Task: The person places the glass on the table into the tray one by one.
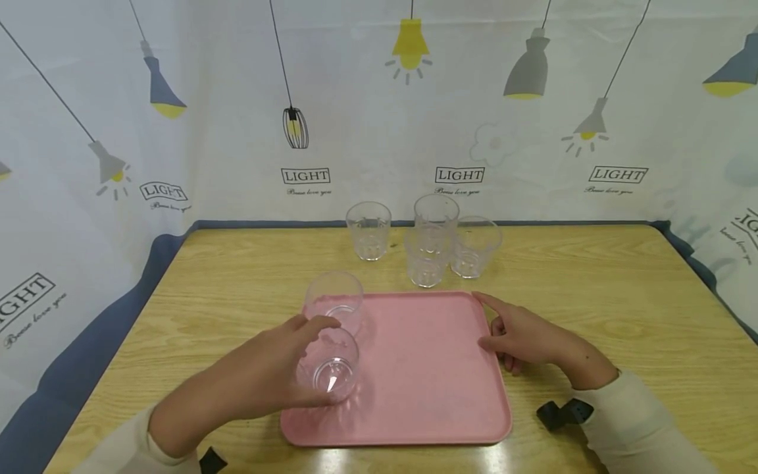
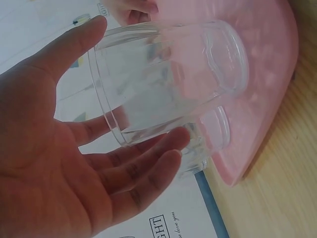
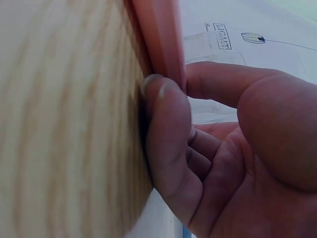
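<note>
My left hand (image 1: 278, 368) holds a clear plastic cup (image 1: 331, 378) over the left part of a pink tray (image 1: 426, 368). In the left wrist view the thumb lies at the cup's rim and the fingers curve along its other side; the cup's base (image 2: 233, 59) is toward the tray. A second clear cup (image 1: 334, 289) stands just behind, at the tray's far left corner. On the other side my right hand (image 1: 524, 336) grips the tray's right edge. Seen from the right wrist, thumb and a curled finger (image 3: 168, 129) pinch the tray's rim (image 3: 166, 34).
Several more clear cups stand upright behind the tray: one alone (image 1: 368, 230), the others grouped to its right, with a front one (image 1: 425, 263) nearest the tray. A lamp-patterned cloth (image 1: 367, 118) hangs behind the wooden table (image 1: 592, 283).
</note>
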A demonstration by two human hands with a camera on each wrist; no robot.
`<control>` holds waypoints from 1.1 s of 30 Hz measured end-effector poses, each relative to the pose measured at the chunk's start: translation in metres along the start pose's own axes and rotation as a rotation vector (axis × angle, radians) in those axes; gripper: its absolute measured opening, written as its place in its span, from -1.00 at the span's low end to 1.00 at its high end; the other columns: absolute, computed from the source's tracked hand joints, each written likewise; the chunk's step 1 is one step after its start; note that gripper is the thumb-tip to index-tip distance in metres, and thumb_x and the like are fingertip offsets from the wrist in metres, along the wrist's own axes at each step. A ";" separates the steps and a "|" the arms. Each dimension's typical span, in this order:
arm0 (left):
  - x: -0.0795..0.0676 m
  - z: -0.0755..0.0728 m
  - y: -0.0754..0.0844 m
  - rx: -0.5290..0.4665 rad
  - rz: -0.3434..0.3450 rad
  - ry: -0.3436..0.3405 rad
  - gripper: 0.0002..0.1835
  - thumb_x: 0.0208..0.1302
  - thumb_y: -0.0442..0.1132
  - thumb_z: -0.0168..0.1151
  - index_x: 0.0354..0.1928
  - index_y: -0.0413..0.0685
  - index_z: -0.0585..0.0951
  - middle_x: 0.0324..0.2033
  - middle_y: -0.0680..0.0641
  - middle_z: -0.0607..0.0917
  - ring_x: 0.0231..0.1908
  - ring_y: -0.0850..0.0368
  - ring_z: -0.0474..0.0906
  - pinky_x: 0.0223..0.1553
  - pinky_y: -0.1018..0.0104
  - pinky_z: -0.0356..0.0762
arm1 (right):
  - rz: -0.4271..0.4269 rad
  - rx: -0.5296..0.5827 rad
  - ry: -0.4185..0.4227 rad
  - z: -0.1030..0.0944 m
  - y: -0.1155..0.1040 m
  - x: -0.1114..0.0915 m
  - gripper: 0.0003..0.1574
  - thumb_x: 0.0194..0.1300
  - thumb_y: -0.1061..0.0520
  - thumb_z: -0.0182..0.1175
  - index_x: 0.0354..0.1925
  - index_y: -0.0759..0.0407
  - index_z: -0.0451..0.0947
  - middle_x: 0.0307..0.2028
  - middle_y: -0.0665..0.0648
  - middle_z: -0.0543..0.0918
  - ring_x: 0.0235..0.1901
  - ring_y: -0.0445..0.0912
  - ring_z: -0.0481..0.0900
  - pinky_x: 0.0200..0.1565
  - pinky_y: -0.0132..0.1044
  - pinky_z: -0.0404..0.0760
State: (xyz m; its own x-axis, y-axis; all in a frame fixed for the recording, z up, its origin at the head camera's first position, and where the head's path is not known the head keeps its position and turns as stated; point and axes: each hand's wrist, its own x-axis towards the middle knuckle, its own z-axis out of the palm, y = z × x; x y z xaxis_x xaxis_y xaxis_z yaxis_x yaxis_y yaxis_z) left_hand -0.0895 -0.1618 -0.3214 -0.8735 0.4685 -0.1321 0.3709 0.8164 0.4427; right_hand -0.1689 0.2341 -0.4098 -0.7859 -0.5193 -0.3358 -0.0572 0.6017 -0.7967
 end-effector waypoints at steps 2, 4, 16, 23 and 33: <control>0.000 0.000 0.000 -0.002 -0.002 -0.005 -0.09 -0.07 0.38 0.46 0.32 0.23 0.39 0.09 -0.11 0.61 0.02 0.01 0.64 -0.05 0.01 0.64 | 0.000 0.000 -0.001 0.000 0.000 0.000 0.08 0.40 0.19 0.20 0.60 0.14 -0.25 -0.56 0.14 0.58 -0.71 -0.07 0.54 -0.63 -0.12 0.63; 0.000 0.000 0.000 -0.002 -0.001 -0.008 -0.09 -0.07 0.38 0.47 0.32 0.23 0.39 0.08 -0.11 0.61 0.02 0.02 0.64 -0.05 0.02 0.63 | -0.003 0.001 -0.001 0.000 -0.001 0.000 0.08 0.40 0.19 0.20 0.60 0.15 -0.25 -0.56 0.14 0.58 -0.72 -0.07 0.54 -0.63 -0.12 0.63; -0.001 -0.001 -0.002 -0.002 -0.024 -0.032 -0.06 -0.07 0.46 0.40 0.36 0.31 0.36 0.15 -0.10 0.57 0.02 -0.01 0.62 -0.02 -0.04 0.62 | 0.000 0.011 -0.002 -0.001 -0.002 -0.001 0.08 0.41 0.20 0.19 0.60 0.17 -0.27 -0.55 0.14 0.59 -0.70 -0.07 0.54 -0.62 -0.12 0.63; -0.003 -0.005 -0.002 0.075 -0.051 -0.053 0.01 -0.09 0.61 0.26 0.42 0.41 0.31 0.27 -0.11 0.54 0.04 -0.11 0.63 -0.01 -0.15 0.60 | -0.006 0.024 -0.005 -0.001 -0.001 -0.001 0.09 0.40 0.19 0.20 0.59 0.18 -0.27 -0.56 0.15 0.58 -0.71 -0.07 0.54 -0.62 -0.13 0.63; 0.001 -0.022 -0.003 0.172 -0.075 -0.025 -0.02 0.03 0.67 0.02 0.43 0.33 0.34 0.19 -0.05 0.62 0.00 -0.05 0.68 0.02 -0.20 0.56 | -0.022 0.042 -0.005 -0.001 -0.001 -0.001 0.10 0.40 0.18 0.21 0.60 0.17 -0.27 -0.56 0.15 0.57 -0.70 -0.06 0.54 -0.64 -0.13 0.62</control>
State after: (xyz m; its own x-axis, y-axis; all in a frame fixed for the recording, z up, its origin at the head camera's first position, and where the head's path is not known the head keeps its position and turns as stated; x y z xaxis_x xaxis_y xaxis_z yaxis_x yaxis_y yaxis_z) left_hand -0.0983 -0.1717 -0.3033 -0.8936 0.4104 -0.1818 0.3551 0.8941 0.2730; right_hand -0.1686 0.2343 -0.4082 -0.7817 -0.5350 -0.3206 -0.0484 0.5645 -0.8240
